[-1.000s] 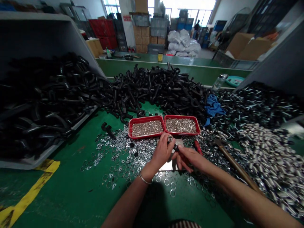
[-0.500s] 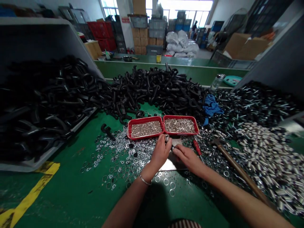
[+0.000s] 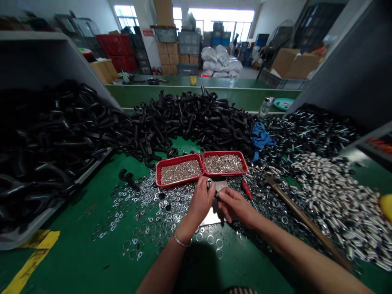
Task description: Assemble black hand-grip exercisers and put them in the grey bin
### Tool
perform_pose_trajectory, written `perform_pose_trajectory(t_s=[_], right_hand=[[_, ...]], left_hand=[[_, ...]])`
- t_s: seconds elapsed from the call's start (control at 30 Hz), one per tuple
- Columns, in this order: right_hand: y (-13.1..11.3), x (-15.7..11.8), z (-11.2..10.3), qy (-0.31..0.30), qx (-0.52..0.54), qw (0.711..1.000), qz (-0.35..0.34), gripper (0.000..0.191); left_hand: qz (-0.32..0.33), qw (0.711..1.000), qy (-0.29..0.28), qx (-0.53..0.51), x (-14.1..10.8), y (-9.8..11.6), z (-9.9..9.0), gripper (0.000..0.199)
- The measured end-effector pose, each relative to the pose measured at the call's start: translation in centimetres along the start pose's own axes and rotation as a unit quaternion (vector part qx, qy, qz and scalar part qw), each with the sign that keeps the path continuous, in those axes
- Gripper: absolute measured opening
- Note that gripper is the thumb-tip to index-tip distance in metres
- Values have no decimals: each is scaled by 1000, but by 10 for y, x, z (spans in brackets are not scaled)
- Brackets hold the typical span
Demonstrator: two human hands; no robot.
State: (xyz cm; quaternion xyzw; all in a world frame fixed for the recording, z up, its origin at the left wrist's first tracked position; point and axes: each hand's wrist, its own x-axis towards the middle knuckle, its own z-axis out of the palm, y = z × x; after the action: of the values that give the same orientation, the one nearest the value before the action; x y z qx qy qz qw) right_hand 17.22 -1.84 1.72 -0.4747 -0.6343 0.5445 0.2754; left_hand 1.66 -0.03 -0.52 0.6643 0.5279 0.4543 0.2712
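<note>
My left hand (image 3: 199, 201) is closed around a short silver metal sleeve (image 3: 209, 183), its end showing above the fingers. Close beside it, my right hand (image 3: 235, 203) pinches a small dark part (image 3: 217, 195) between thumb and fingertips; its exact kind cannot be made out. Under both hands lies a flat metal plate (image 3: 211, 218). Just beyond them stand two red trays, the left tray (image 3: 157, 173) holding tiny metal pieces and the right tray (image 3: 246, 165) small pins. A red-handled screwdriver (image 3: 246, 190) lies right of my right hand.
Loose washers and rings (image 3: 143, 214) cover the green table to the left. Black hook-shaped parts (image 3: 186, 118) are heaped behind the trays. On the right lie a wooden-handled hammer (image 3: 301, 214), a pile of silver sleeves (image 3: 339, 204) and a blue cloth (image 3: 261, 136).
The whole view has shifted, so the scene sits farther left. My right hand's lower fingers have spread a little, while the left still grips the sleeve.
</note>
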Motion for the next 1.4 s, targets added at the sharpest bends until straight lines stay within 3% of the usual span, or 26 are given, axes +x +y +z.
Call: perform_pose_trajectory(t_s=[0.1,0.23,0.37,0.43,0.53,0.57,0.63,0.7,0.77,0.93,1.03,1.1,1.17,1.27,1.4], right_hand=[[-1,-3,-4,81,-170,978,-86,34],[-2,-7,-7,-3,-183,981,-70,40],[2,-18,-5,68,-300,948,-84,44],[9,-25,-2,25,-240,968,-69,52],[19,-37,1,-116,-102,988,-27,69],[21,-41,-1,-121,-113,986,-25,68],[22,-50,-8,-74,-210,974,-37,55],[20,-61,-22,-33,-285,956,-54,41],[18,-75,-44,-49,-272,959,-63,37],[35,-108,-126,-61,-172,983,-35,42],[54,-113,-175,21,-200,980,-10,42],[66,-110,-197,103,-277,955,-5,39],[78,-105,-208,163,-377,912,-2,37],[96,-99,-211,178,-487,855,-3,34],[113,-94,-211,149,-530,835,-9,34]], left_hand=[[-22,1000,7,1,0,0,1,23],[0,1000,-13,17,-3,-2,3,23],[-2,999,-18,29,-15,2,3,22],[4,998,-25,49,-22,7,1,21],[29,989,-104,99,-25,13,0,20],[34,981,-139,129,-23,14,1,19],[39,956,-201,211,-18,15,4,16],[38,925,-229,301,-11,15,10,13],[32,902,-224,367,-3,18,13,15],[56,898,-206,385,34,38,12,16],[55,887,-186,419,72,45,15,16],[37,876,-186,444,98,42,22,19],[20,869,-194,456,117,35,31,19],[-3,862,-201,464,128,24,40,19],[-15,871,-183,455,121,18,42,20]])
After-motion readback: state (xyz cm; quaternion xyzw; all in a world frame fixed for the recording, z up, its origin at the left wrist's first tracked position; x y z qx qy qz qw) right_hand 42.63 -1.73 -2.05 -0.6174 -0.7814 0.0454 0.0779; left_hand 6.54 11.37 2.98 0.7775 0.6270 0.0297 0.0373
